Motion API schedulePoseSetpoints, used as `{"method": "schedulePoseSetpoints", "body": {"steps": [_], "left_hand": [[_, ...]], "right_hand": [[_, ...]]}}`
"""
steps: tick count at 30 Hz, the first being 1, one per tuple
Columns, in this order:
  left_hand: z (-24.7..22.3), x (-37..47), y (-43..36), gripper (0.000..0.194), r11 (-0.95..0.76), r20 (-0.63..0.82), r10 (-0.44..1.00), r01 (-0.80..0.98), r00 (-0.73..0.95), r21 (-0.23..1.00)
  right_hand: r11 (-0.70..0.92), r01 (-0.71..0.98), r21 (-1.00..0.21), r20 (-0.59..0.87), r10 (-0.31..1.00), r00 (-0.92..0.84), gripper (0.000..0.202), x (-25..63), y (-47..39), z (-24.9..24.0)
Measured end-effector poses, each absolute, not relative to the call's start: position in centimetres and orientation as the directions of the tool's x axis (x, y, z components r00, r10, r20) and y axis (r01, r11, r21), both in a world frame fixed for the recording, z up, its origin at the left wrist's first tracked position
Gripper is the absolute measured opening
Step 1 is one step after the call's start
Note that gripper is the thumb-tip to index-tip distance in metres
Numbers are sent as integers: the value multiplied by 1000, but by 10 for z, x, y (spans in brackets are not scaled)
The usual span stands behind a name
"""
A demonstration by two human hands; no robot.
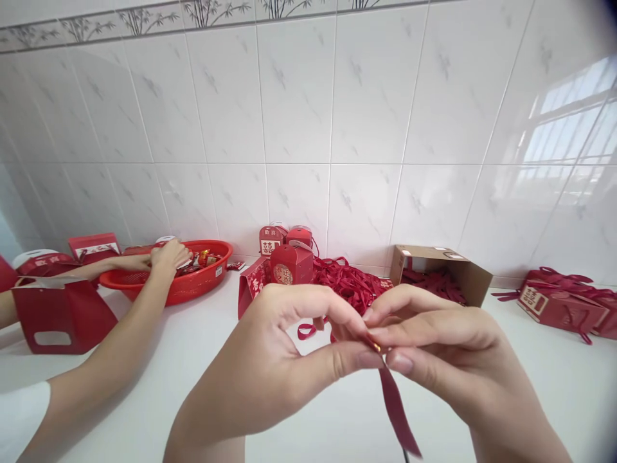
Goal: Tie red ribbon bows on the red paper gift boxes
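A dark red ribbon (398, 411) hangs down from between my fingertips, at the centre of the head view. My left hand (299, 366) pinches its upper end, where a small red and gold piece shows. Close against it, my right hand (438, 350) has thumb and fingers pressed together on the same ribbon. The fingers hide most of what lies between them. Behind my hands lies a heap of red ribbons (344, 278), with several small red boxes (292, 262) standing at its left.
An open cardboard box (475, 280) holding ribbons stands behind my right hand. Red boxes with bows (562, 305) lie far right. At the left, another person's hands reach into a red basin (193, 289), near a large red box (60, 318). A tiled wall (299, 116) bounds the table's back.
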State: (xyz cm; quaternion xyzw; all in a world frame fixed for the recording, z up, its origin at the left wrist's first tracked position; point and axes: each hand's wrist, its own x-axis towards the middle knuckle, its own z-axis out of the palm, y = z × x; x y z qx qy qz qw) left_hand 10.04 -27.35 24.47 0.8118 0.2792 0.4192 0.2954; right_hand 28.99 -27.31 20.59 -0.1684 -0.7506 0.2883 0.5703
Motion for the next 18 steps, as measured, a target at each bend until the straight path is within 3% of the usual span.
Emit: {"method": "schedulePoseSetpoints", "body": {"steps": [5, 9, 18], "left_hand": [[246, 102, -271, 8, -578, 404, 698, 132, 591, 805], [242, 104, -264, 11, -551, 409, 723, 107, 557, 828], [240, 109, -261, 12, -554, 410, 764, 179, 498, 813]], "right_hand": [[702, -182, -689, 715, 616, -331, 26, 293, -271, 207], [746, -125, -654, 745, 607, -276, 32, 291, -267, 203], [776, -59, -628, 761, 597, -254, 19, 295, -262, 201]]}}
